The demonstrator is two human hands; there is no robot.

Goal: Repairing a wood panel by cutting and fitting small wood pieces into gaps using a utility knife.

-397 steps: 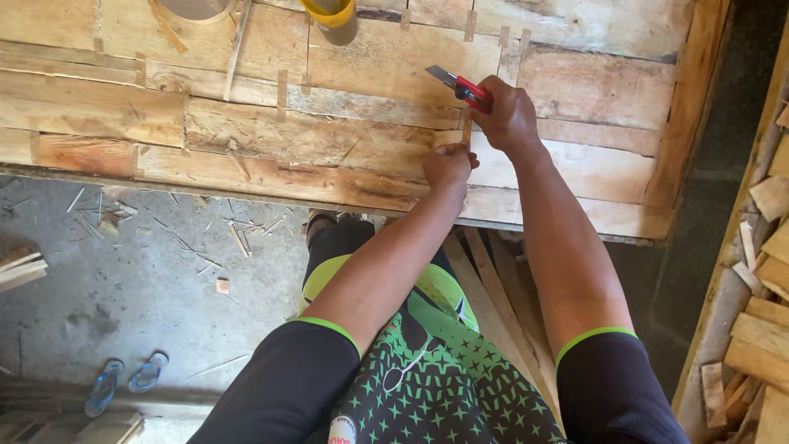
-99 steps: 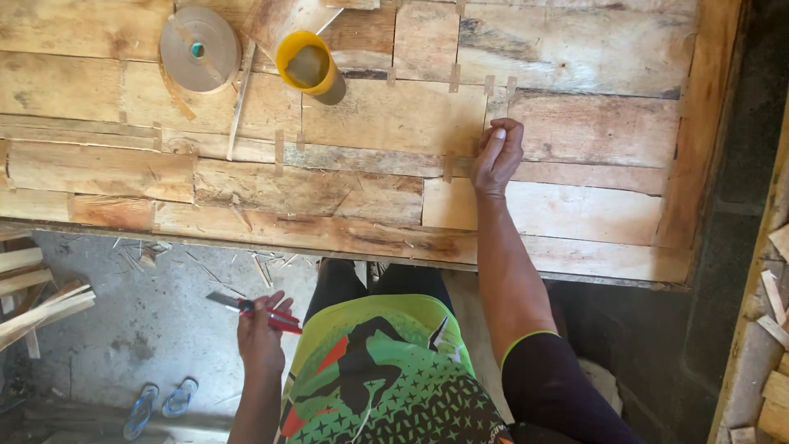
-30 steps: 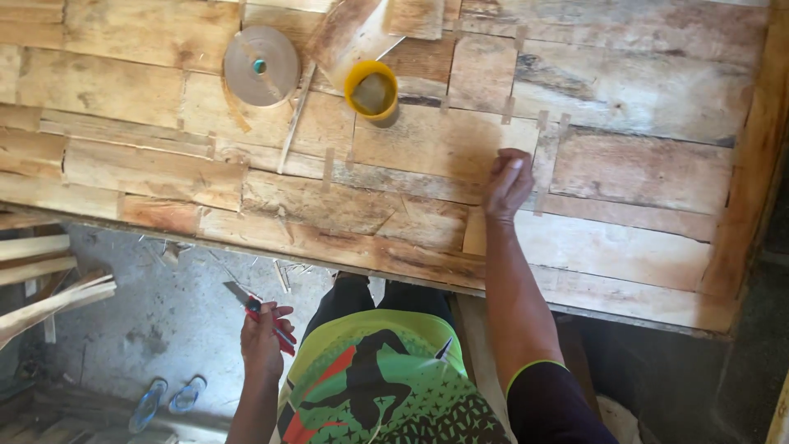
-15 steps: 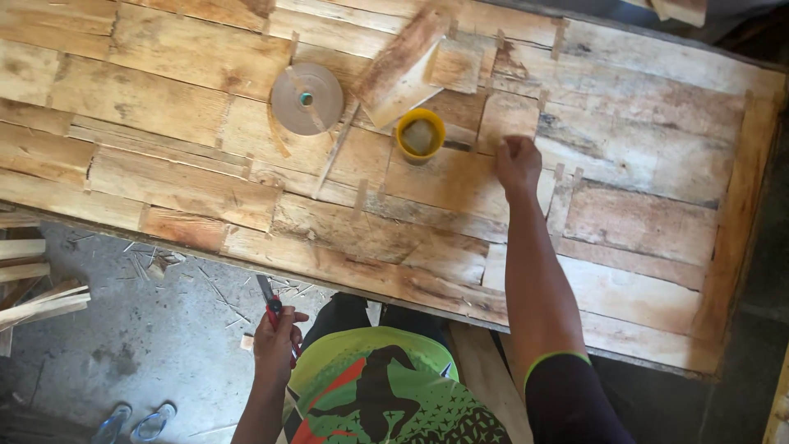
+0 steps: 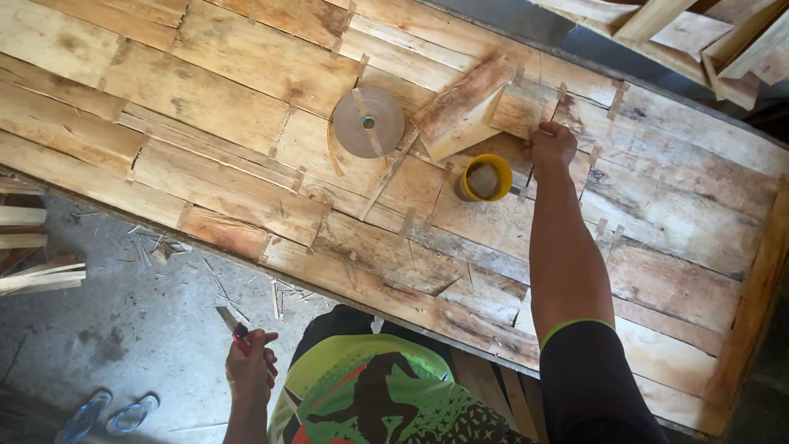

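Two hands are in my view, and they sit well apart. My right hand (image 5: 551,145) is stretched out over the table (image 5: 205,90), fingers curled down and pressed onto the wood; I cannot tell whether it pinches anything under the fingertips. It rests just beside one yellow cup (image 5: 485,178), which stands upright on the boards and shows a greyish fill inside. My left hand (image 5: 251,366) hangs below the table edge, over the floor (image 5: 107,329), and is closed in a fist around one knife (image 5: 234,326) with a red handle, its blade pointing up and to the left. One tape roll (image 5: 368,122) lies flat on the table, left of the cup and near it, with a loose tail curling off its lower left side. One wood block (image 5: 462,107) lies tilted between the roll and my right hand, touching neither that I can see. Many short tape strips cross the seams between the boards; I count well over a dozen, though some are too small to be sure. Two blue sandals (image 5: 107,415) lie side by side on the floor at the lower left, and a few wood slats (image 5: 33,247) stick in from the left edge.
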